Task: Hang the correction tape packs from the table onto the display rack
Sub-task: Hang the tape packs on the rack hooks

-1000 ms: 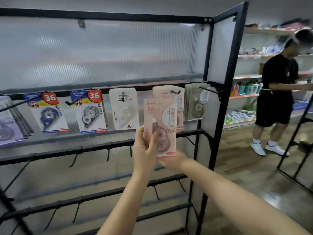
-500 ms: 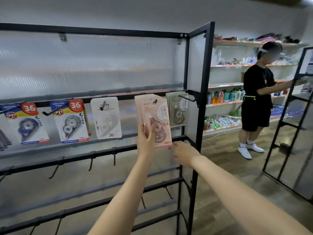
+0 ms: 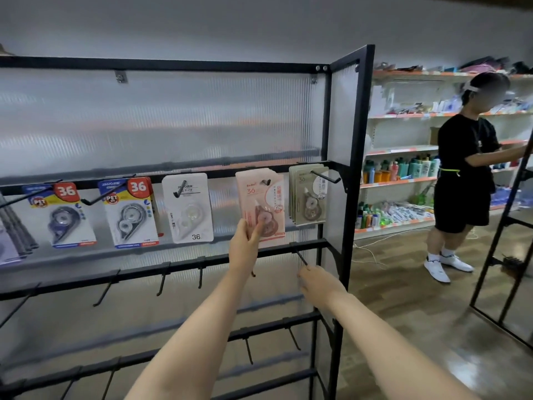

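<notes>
Two hands reach toward the display rack [image 3: 357, 116], a black metal frame backed by ribbed translucent panels. The left hand [image 3: 245, 249] pinches the lower left corner of the front pink correction tape pack [image 3: 261, 209], thumb on its face, fingers hidden behind the card. That pack hangs with others of its kind on a black hook [image 3: 266, 182] of the upper bar, near the rack's right end; how many cards sit behind it is hard to tell, since only thin edges show.

The right hand [image 3: 320, 287] hovers lower, just beside the tip of a bare peg [image 3: 301, 258] on the next bar down, holding nothing; its fingers point away and are blurred, apparently loosely curled.

Just right of the pink stack hangs a beige pack stack [image 3: 308, 194], its hook jutting out in front. Leftward along the same bar hang a white pack [image 3: 189, 209] marked 36 and two blue-and-yellow packs [image 3: 131, 210] with red 36 badges; further packs at the rack's left edge are cut off by the frame. All are flat cards with clear blisters over rounded dispensers.

A person in black [image 3: 464, 180] stands by shelves beyond, arm cut off at the right.
</notes>
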The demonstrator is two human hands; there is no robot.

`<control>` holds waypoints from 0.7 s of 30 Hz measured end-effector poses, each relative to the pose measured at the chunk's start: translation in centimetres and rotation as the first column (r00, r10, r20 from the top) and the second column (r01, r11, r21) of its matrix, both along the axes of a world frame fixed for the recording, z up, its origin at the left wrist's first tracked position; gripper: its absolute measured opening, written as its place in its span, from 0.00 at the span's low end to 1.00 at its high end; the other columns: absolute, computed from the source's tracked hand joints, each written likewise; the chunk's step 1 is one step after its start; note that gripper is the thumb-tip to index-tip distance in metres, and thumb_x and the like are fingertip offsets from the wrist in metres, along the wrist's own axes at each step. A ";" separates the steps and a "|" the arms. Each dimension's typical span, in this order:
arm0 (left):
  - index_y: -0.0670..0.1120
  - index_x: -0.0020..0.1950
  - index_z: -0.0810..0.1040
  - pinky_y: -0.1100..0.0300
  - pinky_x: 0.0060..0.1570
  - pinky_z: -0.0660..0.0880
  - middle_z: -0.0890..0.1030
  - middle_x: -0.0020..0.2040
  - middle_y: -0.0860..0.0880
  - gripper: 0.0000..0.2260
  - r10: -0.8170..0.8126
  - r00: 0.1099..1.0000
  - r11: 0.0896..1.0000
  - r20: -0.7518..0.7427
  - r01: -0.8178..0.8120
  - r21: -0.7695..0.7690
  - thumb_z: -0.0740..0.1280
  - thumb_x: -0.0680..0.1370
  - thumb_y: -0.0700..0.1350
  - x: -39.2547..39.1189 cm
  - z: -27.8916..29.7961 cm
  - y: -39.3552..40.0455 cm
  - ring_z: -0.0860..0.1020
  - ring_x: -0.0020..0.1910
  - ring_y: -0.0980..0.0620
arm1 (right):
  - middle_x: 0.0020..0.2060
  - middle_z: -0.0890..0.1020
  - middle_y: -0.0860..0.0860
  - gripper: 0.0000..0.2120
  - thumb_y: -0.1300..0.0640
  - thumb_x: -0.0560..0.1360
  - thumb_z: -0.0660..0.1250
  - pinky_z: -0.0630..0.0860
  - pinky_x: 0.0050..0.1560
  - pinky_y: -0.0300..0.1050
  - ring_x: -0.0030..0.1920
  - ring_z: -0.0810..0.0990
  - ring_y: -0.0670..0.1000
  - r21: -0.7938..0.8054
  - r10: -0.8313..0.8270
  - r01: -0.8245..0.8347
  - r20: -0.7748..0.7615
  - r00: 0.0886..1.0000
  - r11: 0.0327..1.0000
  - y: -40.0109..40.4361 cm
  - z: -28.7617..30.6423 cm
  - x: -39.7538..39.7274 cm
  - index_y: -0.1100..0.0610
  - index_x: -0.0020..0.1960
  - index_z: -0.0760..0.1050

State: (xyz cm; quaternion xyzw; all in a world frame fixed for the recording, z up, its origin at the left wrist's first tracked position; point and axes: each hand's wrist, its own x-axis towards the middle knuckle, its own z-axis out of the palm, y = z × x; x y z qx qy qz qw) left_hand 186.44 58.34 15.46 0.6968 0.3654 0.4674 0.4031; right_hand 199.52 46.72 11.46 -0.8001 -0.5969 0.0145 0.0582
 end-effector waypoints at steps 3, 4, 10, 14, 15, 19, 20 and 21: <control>0.44 0.54 0.74 0.53 0.46 0.75 0.81 0.49 0.49 0.16 0.055 0.971 0.997 -0.234 -0.043 0.056 0.62 0.80 0.57 -2.1 -1.1 0.2 0.79 0.48 0.49 | 0.68 0.68 0.55 0.20 0.64 0.79 0.57 0.69 0.65 0.50 0.67 0.68 0.56 -0.036 0.041 -0.041 -0.017 0.999 0.999 0.2 0.4 -1.6 0.58 0.71 0.64; 0.43 0.56 0.74 0.53 0.48 0.75 0.81 0.51 0.48 0.16 0.088 0.945 0.994 -0.316 -0.062 0.092 0.62 0.80 0.56 -3.2 -1.4 0.2 0.79 0.49 0.48 | 0.69 0.67 0.55 0.22 0.66 0.79 0.57 0.69 0.66 0.49 0.68 0.68 0.55 -0.034 0.064 -0.065 -0.015 0.998 0.997 0.4 0.7 -2.4 0.57 0.72 0.63; 0.43 0.63 0.73 0.55 0.54 0.74 0.78 0.59 0.46 0.16 0.199 0.771 0.955 -0.606 -0.015 0.295 0.62 0.81 0.51 -12.8 -1.2 0.2 0.77 0.56 0.48 | 0.65 0.72 0.55 0.18 0.64 0.78 0.56 0.72 0.59 0.50 0.63 0.71 0.56 0.067 0.148 -0.145 -0.047 0.988 0.987 3.3 4.3 -10.1 0.57 0.67 0.68; 0.45 0.65 0.72 0.52 0.54 0.73 0.76 0.62 0.45 0.17 0.336 0.503 0.916 -0.796 0.020 0.400 0.60 0.81 0.52 -23.7 0.7 0.0 0.74 0.58 0.45 | 0.61 0.76 0.57 0.16 0.60 0.79 0.57 0.74 0.57 0.50 0.60 0.74 0.57 0.081 0.252 -0.249 -0.032 0.967 0.965 6.2 5.2 -20.0 0.58 0.65 0.71; 0.45 0.67 0.71 0.51 0.55 0.73 0.75 0.63 0.45 0.18 0.363 0.422 0.912 -0.831 0.024 0.410 0.60 0.81 0.52 -27.2 1.1 -0.4 0.74 0.60 0.44 | 0.61 0.75 0.57 0.15 0.59 0.79 0.58 0.74 0.57 0.51 0.60 0.74 0.57 0.086 0.285 -0.282 -0.024 0.958 0.956 6.7 5.3 -23.3 0.57 0.65 0.70; 0.43 0.67 0.71 0.50 0.58 0.70 0.73 0.65 0.43 0.18 0.455 0.103 0.889 -0.885 -0.003 0.457 0.58 0.81 0.52 -43.3 1.8 -3.5 0.70 0.65 0.43 | 0.65 0.72 0.58 0.17 0.62 0.80 0.56 0.71 0.61 0.50 0.64 0.71 0.58 0.044 0.480 -0.479 -0.012 0.877 0.877 8.1 4.9 -39.5 0.59 0.68 0.68; 0.42 0.66 0.71 0.50 0.58 0.70 0.73 0.64 0.42 0.18 0.459 0.035 0.889 -0.888 -0.028 0.458 0.58 0.81 0.52 -47.6 1.8 -4.5 0.70 0.64 0.43 | 0.65 0.72 0.58 0.17 0.63 0.80 0.55 0.71 0.61 0.50 0.65 0.70 0.58 0.031 0.541 -0.541 -0.009 0.841 0.841 8.2 4.8 -44.1 0.60 0.68 0.67; 0.42 0.65 0.71 0.50 0.57 0.70 0.73 0.64 0.42 0.18 0.457 -0.015 0.887 -0.889 -0.067 0.457 0.59 0.81 0.51 -52.0 1.7 -5.7 0.71 0.64 0.42 | 0.65 0.72 0.58 0.17 0.63 0.80 0.55 0.70 0.62 0.50 0.65 0.70 0.58 0.023 0.602 -0.601 -0.003 0.799 0.799 8.0 4.6 -48.7 0.60 0.68 0.66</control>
